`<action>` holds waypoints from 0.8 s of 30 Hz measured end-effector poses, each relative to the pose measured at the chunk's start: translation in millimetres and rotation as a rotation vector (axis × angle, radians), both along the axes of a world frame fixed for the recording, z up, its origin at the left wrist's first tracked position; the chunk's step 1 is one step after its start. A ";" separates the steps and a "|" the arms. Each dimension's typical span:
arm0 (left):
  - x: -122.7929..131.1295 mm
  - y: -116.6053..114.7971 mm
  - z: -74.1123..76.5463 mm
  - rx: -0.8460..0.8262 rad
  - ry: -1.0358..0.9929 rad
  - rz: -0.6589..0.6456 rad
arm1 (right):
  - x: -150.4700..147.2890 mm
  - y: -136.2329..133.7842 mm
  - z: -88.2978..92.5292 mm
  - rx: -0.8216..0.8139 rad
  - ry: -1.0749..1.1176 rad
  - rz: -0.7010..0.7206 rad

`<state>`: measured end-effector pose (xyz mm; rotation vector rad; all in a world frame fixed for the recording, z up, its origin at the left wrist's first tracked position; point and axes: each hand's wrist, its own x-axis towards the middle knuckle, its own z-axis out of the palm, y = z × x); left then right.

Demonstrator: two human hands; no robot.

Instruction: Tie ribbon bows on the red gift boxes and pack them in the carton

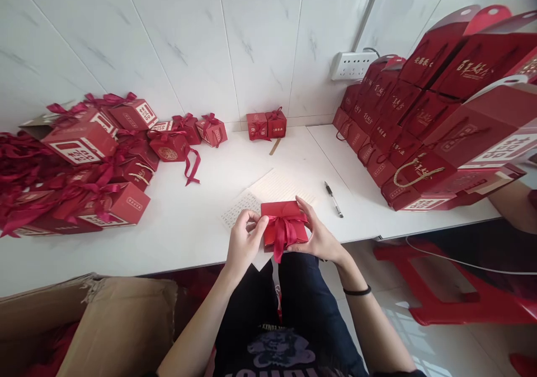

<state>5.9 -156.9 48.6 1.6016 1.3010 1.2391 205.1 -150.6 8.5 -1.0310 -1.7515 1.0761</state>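
Note:
A small red gift box [274,208] with a dark pink ribbon bow [285,230] sits between my two hands at the table's front edge. My left hand [248,237] pinches the ribbon at the box's left side, thumb and fingertips together. Around the box's right side curl the fingers of my right hand [319,234], gripping it. Partly under the box lie a lined paper sheet [279,185] and another sheet with printed characters [243,208].
Ribboned red boxes [79,142] are heaped at the left. Stacked red gift bags [403,108] stand at the right, below a power strip [353,65]. A pen [334,199] lies nearby. An open carton [121,321] and a red stool [461,287] flank my legs; another person's arm [514,203] shows right.

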 end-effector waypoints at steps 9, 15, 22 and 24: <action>-6.8 -39.0 52.8 0.860 0.090 -0.246 | -21.9 -25.9 18.4 0.033 0.871 -0.288; -14.6 -46.0 70.7 0.481 0.138 -0.037 | -39.1 -48.6 45.4 -0.488 1.354 -0.136; -14.8 -17.4 120.8 -0.099 0.278 -0.147 | -32.4 -49.6 52.7 -0.569 1.223 0.136; -17.2 -7.8 134.9 -0.260 0.368 -0.203 | -36.2 -45.9 57.4 -0.559 1.097 0.191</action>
